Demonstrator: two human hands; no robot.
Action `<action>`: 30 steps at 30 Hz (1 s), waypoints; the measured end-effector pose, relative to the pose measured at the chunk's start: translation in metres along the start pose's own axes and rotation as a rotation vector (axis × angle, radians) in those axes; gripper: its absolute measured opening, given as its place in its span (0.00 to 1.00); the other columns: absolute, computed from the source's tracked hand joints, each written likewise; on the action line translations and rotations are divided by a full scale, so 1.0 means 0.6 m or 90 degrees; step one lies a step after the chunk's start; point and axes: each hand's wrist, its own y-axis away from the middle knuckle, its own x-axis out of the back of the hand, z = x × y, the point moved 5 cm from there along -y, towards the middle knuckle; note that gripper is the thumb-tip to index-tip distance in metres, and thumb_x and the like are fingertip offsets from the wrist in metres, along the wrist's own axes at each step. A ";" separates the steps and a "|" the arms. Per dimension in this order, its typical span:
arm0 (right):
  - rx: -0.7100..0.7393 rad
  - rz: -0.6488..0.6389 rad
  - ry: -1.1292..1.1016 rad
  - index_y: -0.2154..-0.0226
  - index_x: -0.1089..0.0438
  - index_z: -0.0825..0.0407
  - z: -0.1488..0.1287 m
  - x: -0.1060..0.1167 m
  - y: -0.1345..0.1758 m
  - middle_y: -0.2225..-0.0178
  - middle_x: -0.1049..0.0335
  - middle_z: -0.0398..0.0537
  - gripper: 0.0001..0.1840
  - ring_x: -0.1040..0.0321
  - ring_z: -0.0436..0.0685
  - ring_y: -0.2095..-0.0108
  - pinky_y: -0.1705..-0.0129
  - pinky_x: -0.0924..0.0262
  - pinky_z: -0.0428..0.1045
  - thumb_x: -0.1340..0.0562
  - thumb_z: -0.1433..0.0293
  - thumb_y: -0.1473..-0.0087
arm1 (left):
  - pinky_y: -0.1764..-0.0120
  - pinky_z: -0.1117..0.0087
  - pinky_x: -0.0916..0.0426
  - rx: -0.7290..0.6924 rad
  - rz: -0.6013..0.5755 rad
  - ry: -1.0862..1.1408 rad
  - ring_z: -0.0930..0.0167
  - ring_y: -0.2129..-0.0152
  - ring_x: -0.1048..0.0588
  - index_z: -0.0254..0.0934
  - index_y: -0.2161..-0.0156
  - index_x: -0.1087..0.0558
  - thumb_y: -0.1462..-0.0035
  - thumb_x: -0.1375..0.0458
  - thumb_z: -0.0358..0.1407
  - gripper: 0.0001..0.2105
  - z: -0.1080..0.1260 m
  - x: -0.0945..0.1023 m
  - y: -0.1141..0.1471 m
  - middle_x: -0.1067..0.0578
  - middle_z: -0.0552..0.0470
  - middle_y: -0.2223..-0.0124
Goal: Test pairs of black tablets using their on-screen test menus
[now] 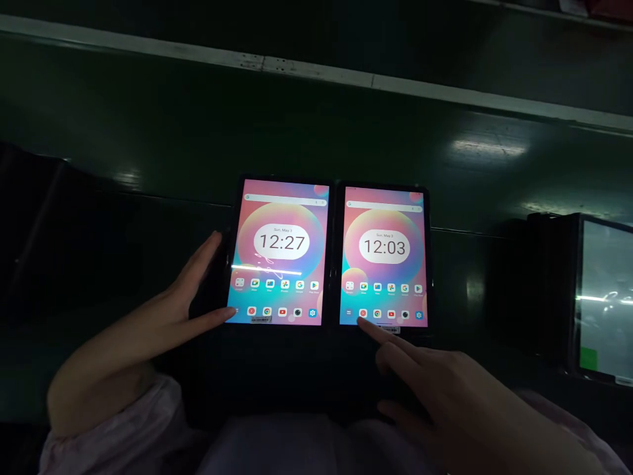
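Observation:
Two lit tablets lie side by side on the dark green surface. The left tablet reads 12:27 and the right tablet reads 12:03, both with the same colourful home screen. My left hand is open at the left tablet's left side, its thumb on the lower left corner and its fingers stretched along the edge, without a visible grip. With the index finger stretched out, my right hand reaches to the bottom of the right tablet, the fingertip at or just over the lower icon row. Its other fingers are loosely bent and hold nothing.
Farther right stands a dark-framed thing with a pale, glossy panel and a green patch at its lower corner. A light strip runs across the green surface behind the tablets. Dark shapes at the far left are hard to make out.

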 end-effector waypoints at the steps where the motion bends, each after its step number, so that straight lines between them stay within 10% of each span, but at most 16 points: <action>1: 0.006 -0.015 0.003 0.55 0.23 0.48 -0.005 -0.001 -0.007 0.32 0.29 0.50 0.14 0.15 0.59 0.63 0.66 0.19 0.52 0.30 0.76 0.44 | 0.29 0.40 0.45 0.008 -0.003 0.002 0.48 0.22 0.53 0.58 0.21 0.70 0.43 0.40 0.68 0.57 -0.001 0.002 -0.001 0.63 0.50 0.17; 14: 0.039 0.111 -0.016 0.39 0.27 0.43 -0.003 -0.012 -0.009 0.53 0.15 0.47 0.29 0.18 0.58 0.71 0.73 0.24 0.49 0.34 0.73 0.43 | 0.28 0.51 0.44 0.011 -0.024 -0.091 0.49 0.21 0.62 0.35 0.21 0.53 0.45 0.43 0.67 0.57 0.037 0.003 -0.017 0.67 0.43 0.17; 30: -0.018 -0.041 -0.042 0.45 0.22 0.46 -0.006 -0.005 -0.016 0.43 0.19 0.52 0.22 0.15 0.61 0.62 0.64 0.18 0.52 0.30 0.73 0.42 | 0.33 0.49 0.33 -0.015 0.030 -0.075 0.45 0.22 0.54 0.50 0.23 0.43 0.48 0.42 0.74 0.54 0.000 0.009 -0.005 0.62 0.53 0.17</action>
